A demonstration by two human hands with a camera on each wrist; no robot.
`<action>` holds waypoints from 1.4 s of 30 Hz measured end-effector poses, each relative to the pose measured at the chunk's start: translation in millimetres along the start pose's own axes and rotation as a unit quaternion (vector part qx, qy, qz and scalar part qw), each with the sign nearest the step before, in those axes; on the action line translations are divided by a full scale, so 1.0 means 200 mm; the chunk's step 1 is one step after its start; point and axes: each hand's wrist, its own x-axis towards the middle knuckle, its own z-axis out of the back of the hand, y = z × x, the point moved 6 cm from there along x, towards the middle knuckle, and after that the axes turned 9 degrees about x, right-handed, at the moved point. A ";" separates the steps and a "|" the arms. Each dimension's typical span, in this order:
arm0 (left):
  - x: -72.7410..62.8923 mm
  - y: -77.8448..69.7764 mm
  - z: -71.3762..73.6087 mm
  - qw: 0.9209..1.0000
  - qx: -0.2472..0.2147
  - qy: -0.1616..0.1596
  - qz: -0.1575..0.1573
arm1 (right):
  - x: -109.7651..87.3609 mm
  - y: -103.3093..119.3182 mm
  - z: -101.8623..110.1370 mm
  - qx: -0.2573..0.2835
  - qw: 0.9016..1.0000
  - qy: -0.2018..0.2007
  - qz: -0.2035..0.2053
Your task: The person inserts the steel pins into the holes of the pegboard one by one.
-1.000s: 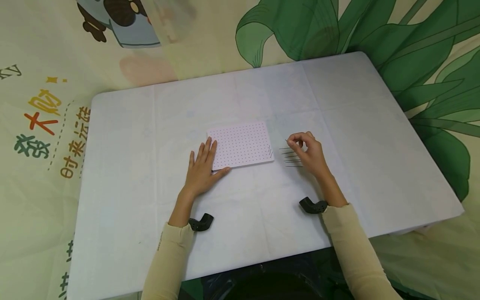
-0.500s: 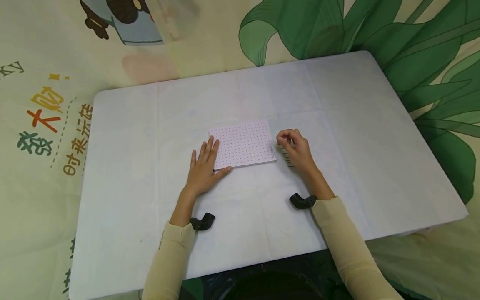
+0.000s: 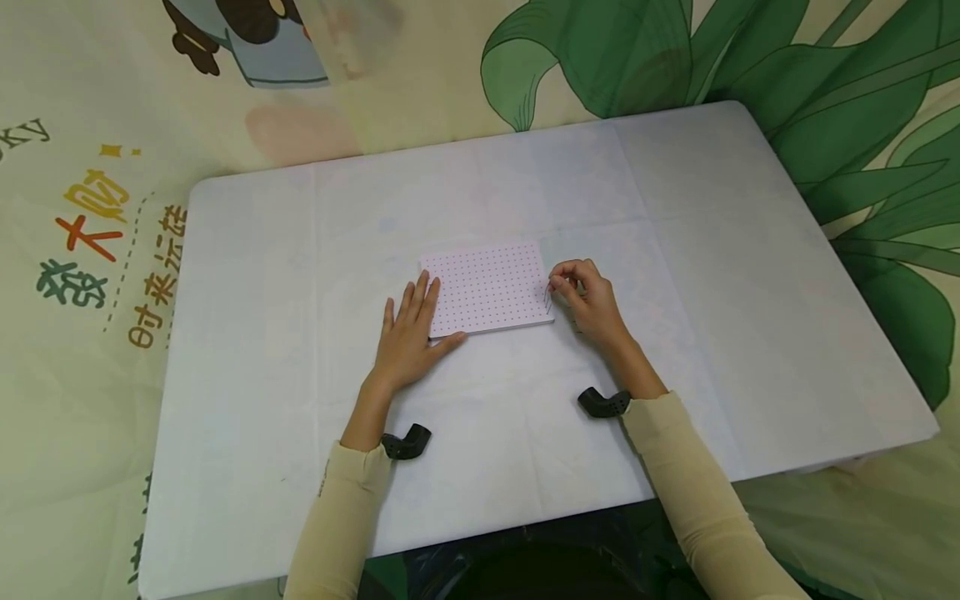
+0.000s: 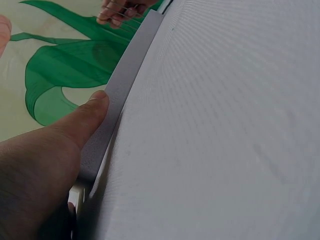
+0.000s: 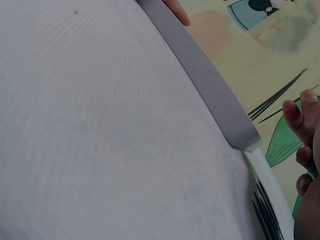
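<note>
A white foam block (image 3: 487,287) with a grid of dots on top lies mid-table. My left hand (image 3: 405,350) rests on its left end with straight fingers; the thumb (image 4: 95,107) touches the front side in the left wrist view. Beside the right end, my right hand (image 3: 592,304) pinches a thin dark needle (image 5: 275,112) between thumb and forefinger, its lower tip close over the block top. Several needles (image 5: 280,93) stand tilted in the block near that end. More needles (image 5: 267,212) lie on the cloth under the right hand, mostly hidden in the head view.
A white cloth covers the table (image 3: 300,483). A patterned curtain (image 3: 420,75) with green leaves hangs behind the far edge. Each wrist carries a black camera mount, the left one (image 3: 407,442) and the right one (image 3: 603,402) both low over the cloth.
My right hand has moved left from above the loose needles to the block's right edge, carrying the pinched needle. The left hand keeps its place on the block.
</note>
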 end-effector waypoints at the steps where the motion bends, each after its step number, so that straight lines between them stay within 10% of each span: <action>1: 0.00 0.00 0.00 1.000 0.001 0.000 0.000 | 0.00 -0.02 0.00 -0.001 1.000 0.000 -0.001; 17: 0.00 0.01 0.00 1.000 0.003 0.001 0.001 | -0.01 -0.13 0.00 -0.010 1.000 0.009 -0.003; 26: 0.00 0.01 -0.01 1.000 0.004 0.003 0.001 | 0.00 0.06 -0.03 -0.024 1.000 0.014 0.010; 42: 0.00 0.01 -0.01 1.000 0.004 0.000 0.000 | 0.00 0.07 -0.03 -0.025 1.000 0.011 0.006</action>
